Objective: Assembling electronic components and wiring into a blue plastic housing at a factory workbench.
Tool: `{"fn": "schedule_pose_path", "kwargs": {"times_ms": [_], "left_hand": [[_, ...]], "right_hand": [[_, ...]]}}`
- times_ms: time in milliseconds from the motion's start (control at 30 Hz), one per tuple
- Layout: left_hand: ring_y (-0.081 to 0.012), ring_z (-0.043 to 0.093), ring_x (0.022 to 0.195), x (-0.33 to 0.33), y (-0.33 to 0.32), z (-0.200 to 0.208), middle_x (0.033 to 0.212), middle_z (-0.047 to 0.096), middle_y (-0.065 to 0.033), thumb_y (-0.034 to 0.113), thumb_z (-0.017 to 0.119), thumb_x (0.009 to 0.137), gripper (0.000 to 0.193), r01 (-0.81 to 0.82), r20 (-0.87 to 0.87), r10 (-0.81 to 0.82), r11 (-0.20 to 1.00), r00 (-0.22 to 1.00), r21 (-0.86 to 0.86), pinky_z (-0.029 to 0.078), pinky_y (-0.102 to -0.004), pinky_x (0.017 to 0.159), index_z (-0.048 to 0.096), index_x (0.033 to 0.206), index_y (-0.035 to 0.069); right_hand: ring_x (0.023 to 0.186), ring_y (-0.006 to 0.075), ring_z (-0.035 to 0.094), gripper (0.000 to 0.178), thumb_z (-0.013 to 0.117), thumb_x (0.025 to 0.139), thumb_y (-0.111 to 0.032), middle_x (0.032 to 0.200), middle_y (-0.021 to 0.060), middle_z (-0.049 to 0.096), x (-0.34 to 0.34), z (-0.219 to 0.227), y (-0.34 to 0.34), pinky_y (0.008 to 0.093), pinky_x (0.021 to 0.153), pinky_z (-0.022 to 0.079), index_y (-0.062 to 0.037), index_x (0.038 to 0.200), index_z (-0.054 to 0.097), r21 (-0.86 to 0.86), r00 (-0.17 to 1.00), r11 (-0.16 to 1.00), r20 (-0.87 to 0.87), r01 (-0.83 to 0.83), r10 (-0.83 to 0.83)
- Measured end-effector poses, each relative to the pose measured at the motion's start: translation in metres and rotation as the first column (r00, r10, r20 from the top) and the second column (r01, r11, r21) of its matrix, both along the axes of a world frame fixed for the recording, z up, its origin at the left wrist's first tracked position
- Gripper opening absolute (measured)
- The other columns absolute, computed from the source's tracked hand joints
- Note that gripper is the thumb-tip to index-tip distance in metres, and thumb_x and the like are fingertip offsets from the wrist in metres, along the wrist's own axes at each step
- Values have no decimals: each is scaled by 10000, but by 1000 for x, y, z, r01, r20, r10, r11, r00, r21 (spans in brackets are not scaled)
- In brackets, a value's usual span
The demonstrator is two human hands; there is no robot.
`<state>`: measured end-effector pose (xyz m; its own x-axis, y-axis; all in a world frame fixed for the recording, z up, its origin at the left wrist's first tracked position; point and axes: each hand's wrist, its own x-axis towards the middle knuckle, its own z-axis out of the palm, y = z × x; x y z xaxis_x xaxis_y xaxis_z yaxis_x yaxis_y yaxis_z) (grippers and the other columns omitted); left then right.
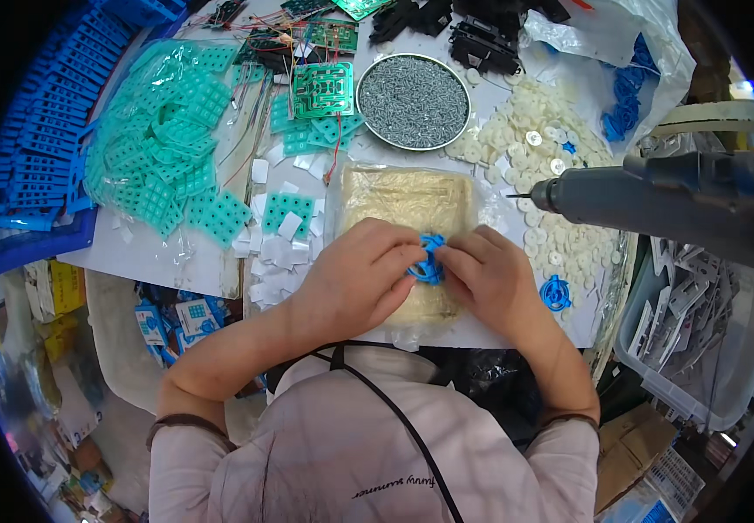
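My left hand (361, 275) and my right hand (492, 281) meet over a yellowish pad (407, 196) wrapped in clear plastic. Between them is a small blue openwork plastic part (430, 261), pinched from both sides by the fingertips. The fingers cover some of its outline. A similar round blue part (555, 294) lies to the right of my right hand, near the table's front edge. From the right, a grey electric screwdriver (638, 196) reaches in above the table, its bit pointing left; neither hand touches it.
A round tray of small screws (414, 100) stands behind the pad. Whitish plastic discs (525, 131) spread to the right. Teal button pads (163, 131) and a green circuit board (322, 90) lie left. Blue casings (41, 113) are stacked far left; a clear bin (656, 366) stands right.
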<state>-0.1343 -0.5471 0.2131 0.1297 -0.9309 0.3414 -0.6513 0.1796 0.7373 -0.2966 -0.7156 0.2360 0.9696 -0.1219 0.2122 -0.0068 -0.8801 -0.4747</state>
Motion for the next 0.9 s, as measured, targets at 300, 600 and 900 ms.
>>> {"fn": "schedule_pose_path", "kwargs": {"times_ms": [300, 600, 900], "left_hand": [[-277, 604, 1057, -12, 14, -15, 1126, 641, -80, 95, 716, 764, 328, 68, 293, -72, 997, 954, 24, 474, -424, 888, 703, 1086, 37], [-245, 559, 1159, -16, 17, -28, 1133, 648, -77, 166, 640, 814, 291, 76, 331, -87, 996, 940, 47, 452, -410, 934, 716, 1059, 30], [-316, 595, 1171, 27, 43, 21, 1182, 660, -136, 142, 660, 827, 321, 15, 69, -22, 995, 997, 101, 467, -459, 982, 676, 1127, 29]], "right_hand": [[828, 274, 581, 161, 666, 698, -90, 884, 76, 596, 20, -13, -12, 371, 706, 498, -55, 853, 635, -67, 983, 981, 23, -182, 184], [989, 378, 572, 376, 777, 701, -41, 1159, 146, 650, -5, 1, 21, 428, 848, 504, -16, 1071, 712, -116, 996, 992, -57, 56, -62], [1049, 415, 507, 368, 735, 781, -58, 1263, 181, 613, -22, -16, 34, 487, 904, 458, -24, 1147, 712, -49, 988, 989, -61, 138, -141]]}}
